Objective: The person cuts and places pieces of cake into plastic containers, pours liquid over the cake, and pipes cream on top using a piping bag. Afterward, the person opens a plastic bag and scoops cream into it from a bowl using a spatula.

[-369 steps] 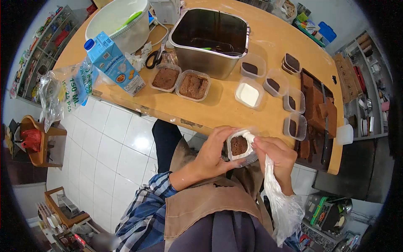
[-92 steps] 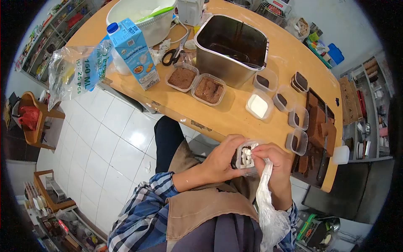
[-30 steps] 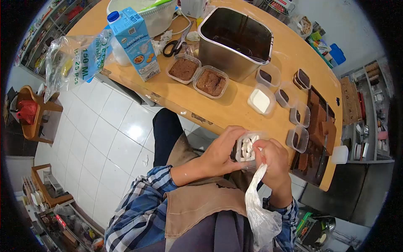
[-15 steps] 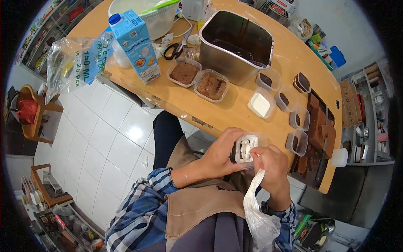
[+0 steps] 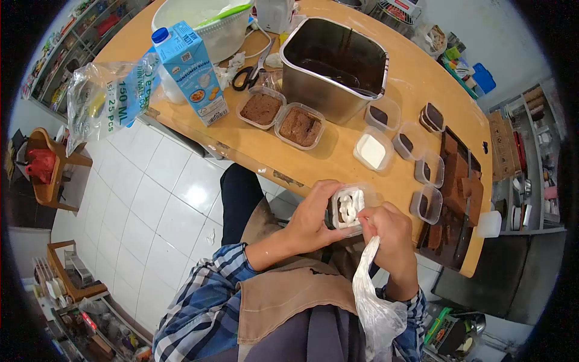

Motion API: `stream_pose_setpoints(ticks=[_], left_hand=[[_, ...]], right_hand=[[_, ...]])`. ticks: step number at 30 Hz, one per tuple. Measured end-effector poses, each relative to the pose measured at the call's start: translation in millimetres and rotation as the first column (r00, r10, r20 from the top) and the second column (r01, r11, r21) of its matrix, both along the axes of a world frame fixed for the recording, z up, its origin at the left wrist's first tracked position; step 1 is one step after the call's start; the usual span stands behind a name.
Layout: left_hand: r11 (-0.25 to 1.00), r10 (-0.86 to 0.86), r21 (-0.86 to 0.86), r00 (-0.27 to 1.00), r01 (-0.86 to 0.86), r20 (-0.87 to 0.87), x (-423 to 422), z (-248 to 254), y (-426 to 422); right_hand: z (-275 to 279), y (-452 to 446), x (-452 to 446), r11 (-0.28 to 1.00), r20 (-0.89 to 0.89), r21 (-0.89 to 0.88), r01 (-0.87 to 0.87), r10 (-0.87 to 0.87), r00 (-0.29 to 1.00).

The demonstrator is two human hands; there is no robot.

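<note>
My left hand is wrapped round a small clear plastic cup just off the table's front edge. White cream in squiggles covers most of the brown cake inside it. My right hand pinches the tip of a clear piping bag at the cup's right side; the bag, smeared with white, hangs down over my lap. On the table beyond stand a cup topped with smooth white cream and two cups of brown cake, one of them here.
A deep metal tin with dark residue stands behind the cups. Several cups with dark contents line the right, beside a tray of brown cake with a knife. At left are a blue carton, plastic packaging, scissors and a white basin.
Since the earliest frame, cream has spread from the rim across the cake in the held cup. My right hand and the bag tip have lately shifted toward the cup's lower right corner.
</note>
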State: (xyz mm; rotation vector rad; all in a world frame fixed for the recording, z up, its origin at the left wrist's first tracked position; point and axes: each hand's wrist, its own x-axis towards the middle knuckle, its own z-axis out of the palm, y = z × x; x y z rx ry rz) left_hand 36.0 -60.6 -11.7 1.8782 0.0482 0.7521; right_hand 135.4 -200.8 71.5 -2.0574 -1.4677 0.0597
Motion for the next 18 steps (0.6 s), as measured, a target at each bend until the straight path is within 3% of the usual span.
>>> stream_pose_setpoints(ticks=[4,8,9,11,14,18], left_hand=[[0.999,0.015,0.033,1.000,-0.015,-0.009,1,-4,1],[0.996,0.064,0.061,0.998,-0.064,-0.006,2,-3,3],[0.994,0.087,0.065,0.996,-0.086,-0.013,5,-6,3],[0.990,0.130,0.063,0.991,-0.129,-0.019,8,-11,5],[0.980,0.189,0.072,0.978,-0.183,-0.086,9,-15,7],[0.951,0.304,0.104,0.944,-0.291,-0.129,10,-20,7]], right_hand=[[-7,-3,5,0.999,-0.078,-0.013,-0.041,0.040,0.996],[-14,-5,5,0.985,-0.350,0.158,0.074,-0.014,0.937],[-21,-4,3,0.960,-0.486,0.190,0.207,-0.091,0.869],[-16,-1,0,0.850,-0.821,0.264,0.456,-0.051,0.569],[-20,-2,11,0.777,-0.901,0.327,0.538,0.084,0.427],[-20,-3,17,0.721,-0.957,0.284,0.632,0.169,0.237]])
